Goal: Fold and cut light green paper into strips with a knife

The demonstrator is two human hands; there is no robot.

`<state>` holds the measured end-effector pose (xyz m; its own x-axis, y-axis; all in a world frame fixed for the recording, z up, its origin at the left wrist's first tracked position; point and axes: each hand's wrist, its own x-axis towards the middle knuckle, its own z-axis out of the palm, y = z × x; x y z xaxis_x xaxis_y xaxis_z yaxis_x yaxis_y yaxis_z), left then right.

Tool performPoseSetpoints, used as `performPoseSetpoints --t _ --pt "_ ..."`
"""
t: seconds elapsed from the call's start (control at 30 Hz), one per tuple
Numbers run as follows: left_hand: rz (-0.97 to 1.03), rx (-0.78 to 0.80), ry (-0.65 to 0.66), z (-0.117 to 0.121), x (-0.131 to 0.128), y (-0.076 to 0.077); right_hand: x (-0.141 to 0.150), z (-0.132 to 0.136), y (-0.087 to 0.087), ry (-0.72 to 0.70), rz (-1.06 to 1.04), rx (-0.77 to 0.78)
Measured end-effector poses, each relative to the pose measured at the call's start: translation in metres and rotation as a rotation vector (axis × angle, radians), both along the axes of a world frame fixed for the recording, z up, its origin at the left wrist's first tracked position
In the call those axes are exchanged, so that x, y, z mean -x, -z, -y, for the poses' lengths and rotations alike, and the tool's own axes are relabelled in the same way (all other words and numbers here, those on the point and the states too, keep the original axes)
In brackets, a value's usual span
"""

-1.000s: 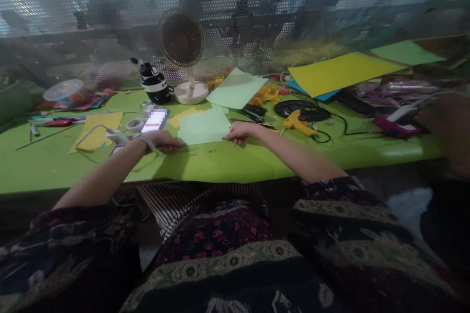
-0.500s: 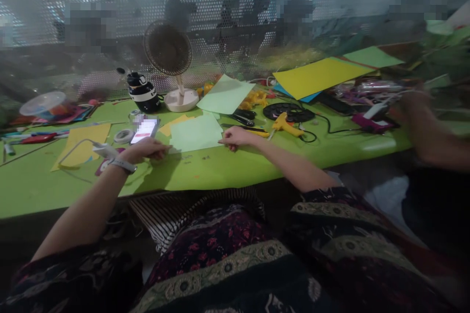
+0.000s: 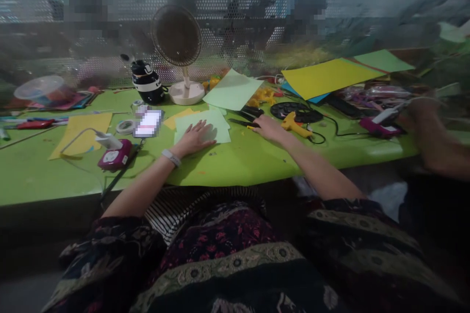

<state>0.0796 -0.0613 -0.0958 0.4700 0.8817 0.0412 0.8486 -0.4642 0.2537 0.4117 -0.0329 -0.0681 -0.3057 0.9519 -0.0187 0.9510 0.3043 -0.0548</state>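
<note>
Green tabletop (image 3: 235, 168) carries a pale green sheet (image 3: 221, 132) near its front edge, lying flat under the left hand (image 3: 194, 139), which rests palm down with fingers spread wide, gripping nothing. Just beyond the sheet's right side, the right hand (image 3: 270, 129) has its fingers at a dark, narrow tool (image 3: 240, 122), though whether they close on it I cannot tell. Farther out sit a yellow glue gun (image 3: 298, 126), a lit phone (image 3: 148, 123) and a fan (image 3: 176, 36).
</note>
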Motion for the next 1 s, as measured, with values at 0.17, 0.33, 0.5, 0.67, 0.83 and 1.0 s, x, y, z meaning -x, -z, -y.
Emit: performPoseSetpoints --t 0.17,0.33,0.5,0.67,0.83,1.0 --pt "-0.063 -0.013 -0.002 0.003 -0.004 0.006 -0.011 0.008 0.006 -0.054 -0.065 -0.065" --pt "-0.044 0.002 0.006 0.003 -0.003 0.009 -0.013 0.026 0.013 -0.098 -0.027 -0.102" --pt "-0.035 0.007 0.01 0.003 -0.002 0.011 -0.011 0.028 0.015 -0.094 -0.024 -0.093" --pt "-0.041 0.007 0.008 0.003 -0.002 0.011 -0.014 0.027 0.018 -0.085 -0.056 -0.075" --pt "-0.04 -0.002 0.013 0.003 -0.002 0.011 -0.016 0.028 0.02 -0.082 -0.068 -0.052" --pt "-0.047 0.0 0.021 0.002 -0.002 0.013 -0.019 0.024 0.026 -0.062 -0.053 -0.083"
